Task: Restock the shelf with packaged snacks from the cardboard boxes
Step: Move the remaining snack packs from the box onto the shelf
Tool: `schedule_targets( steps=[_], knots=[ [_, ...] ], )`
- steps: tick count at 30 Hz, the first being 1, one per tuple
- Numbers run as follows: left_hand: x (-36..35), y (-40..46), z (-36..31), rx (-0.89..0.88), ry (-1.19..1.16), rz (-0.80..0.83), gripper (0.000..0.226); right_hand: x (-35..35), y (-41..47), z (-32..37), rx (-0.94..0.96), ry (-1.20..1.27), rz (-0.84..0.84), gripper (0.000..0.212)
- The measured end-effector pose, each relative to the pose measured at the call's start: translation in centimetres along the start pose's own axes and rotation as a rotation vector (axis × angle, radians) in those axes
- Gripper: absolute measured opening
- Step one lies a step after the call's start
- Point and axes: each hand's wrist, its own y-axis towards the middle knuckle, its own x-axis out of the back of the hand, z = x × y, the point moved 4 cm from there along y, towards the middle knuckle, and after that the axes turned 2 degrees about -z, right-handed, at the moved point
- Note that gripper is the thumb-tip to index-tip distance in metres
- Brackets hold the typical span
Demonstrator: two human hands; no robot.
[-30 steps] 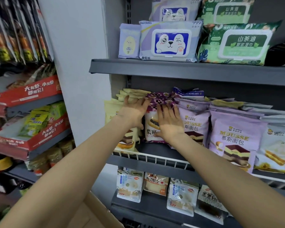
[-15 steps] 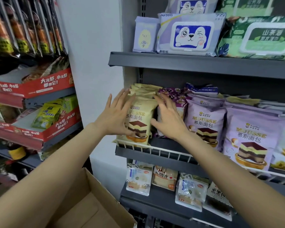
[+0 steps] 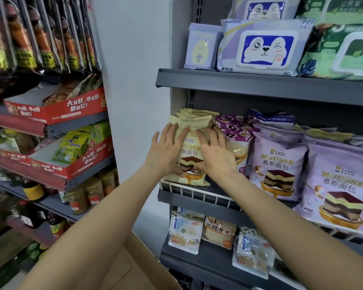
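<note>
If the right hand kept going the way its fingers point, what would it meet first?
The right hand already lies flat on the front cream mousse bread pack, fingers aimed up and into the shelf. Going on, it would likely slide over that pack's top onto the cream packs behind; depth is unclear.

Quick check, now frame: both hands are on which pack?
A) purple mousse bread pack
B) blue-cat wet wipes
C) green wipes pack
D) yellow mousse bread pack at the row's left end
D: the left hand and right hand lie flat with straight fingers on the front yellow mousse bread pack.
</note>
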Motion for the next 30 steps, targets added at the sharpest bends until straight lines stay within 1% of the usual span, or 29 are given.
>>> schedule_targets(
  steps=[2,3,4,6,7,8,9,10,11,12,13,15,17,20,21,22,23,24,25,27,28,30],
  knots=[
    [0.3,-0.2,0.5,-0.048,-0.008,0.031,0.134,0.4,0.2,0.1,0.021,-0.051,-0.001,0.105],
    [0.8,-0.3,0.7,-0.056,-0.064,0.049,0.128,0.6,0.3,0.2,0.030,-0.073,-0.005,0.106],
    [1.5,-0.3,0.9,-0.030,-0.177,0.059,0.117,0.8,0.4,0.3,0.036,-0.087,-0.005,0.107],
    [2.9,0.5,1.4,0.138,-0.499,-0.003,0.092,1.0,0.6,0.5,0.044,-0.097,0.020,0.110],
    [3.2,1.3,1.8,0.266,-0.669,-0.054,0.080,1.0,0.8,0.5,0.047,-0.096,0.036,0.111],
    [3.2,2.3,2.3,0.408,-0.829,-0.067,0.069,1.1,1.0,0.5,0.055,-0.098,0.048,0.112],
    [2.9,3.3,2.6,0.544,-0.983,-0.021,0.065,1.1,1.2,0.4,0.067,-0.107,0.062,0.112],
    [2.4,4.3,2.7,0.648,-1.125,0.067,0.065,1.2,1.5,0.3,0.084,-0.120,0.077,0.114],
    [2.0,5.0,2.6,0.708,-1.233,0.162,0.065,1.2,1.9,0.2,0.104,-0.138,0.093,0.117],
    [1.9,5.5,2.3,0.719,-1.285,0.230,0.063,1.1,2.2,0.1,0.122,-0.155,0.109,0.120],
    [2.0,5.7,1.9,0.705,-1.297,0.254,0.060,1.0,2.5,0.1,0.139,-0.168,0.129,0.125],
    [2.0,5.9,1.4,0.642,-1.291,0.235,0.052,0.6,3.0,0.2,0.175,-0.166,0.173,0.129],
    [1.7,5.7,1.2,0.597,-1.299,0.211,0.045,0.5,3.3,0.4,0.192,-0.129,0.211,0.125],
    [1.1,5.5,1.7,0.584,-1.309,0.158,0.047,0.6,3.7,1.0,0.206,-0.124,0.263,0.121],
    [1.3,5.5,2.0,0.567,-1.265,0.094,0.047,0.7,3.8,1.2,0.206,-0.124,0.278,0.121],
    [1.8,5.3,2.2,0.533,-1.174,-0.009,0.046,0.7,3.8,1.3,0.206,-0.117,0.300,0.121],
    [2.6,5.1,2.5,0.462,-1.066,-0.128,0.044,0.7,3.9,1.3,0.210,-0.096,0.320,0.120],
    [3.3,4.8,2.5,0.361,-0.980,-0.195,0.044,0.8,3.9,1.3,0.211,-0.058,0.333,0.117],
    [3.5,4.5,2.4,0.256,-0.905,-0.168,0.049,1.0,4.0,1.1,0.199,-0.006,0.328,0.114],
    [3.3,3.5,2.1,0.053,-0.648,0.044,0.062,1.7,4.0,0.4,0.139,0.065,0.264,0.111],
    [3.0,3.1,2.2,-0.015,-0.478,0.136,0.067,1.9,3.9,0.1,0.108,0.060,0.232,0.113],
    [2.8,2.7,2.5,-0.111,-0.213,0.229,0.080,1.7,3.5,-0.3,0.061,0.021,0.238,0.122]
  ],
)
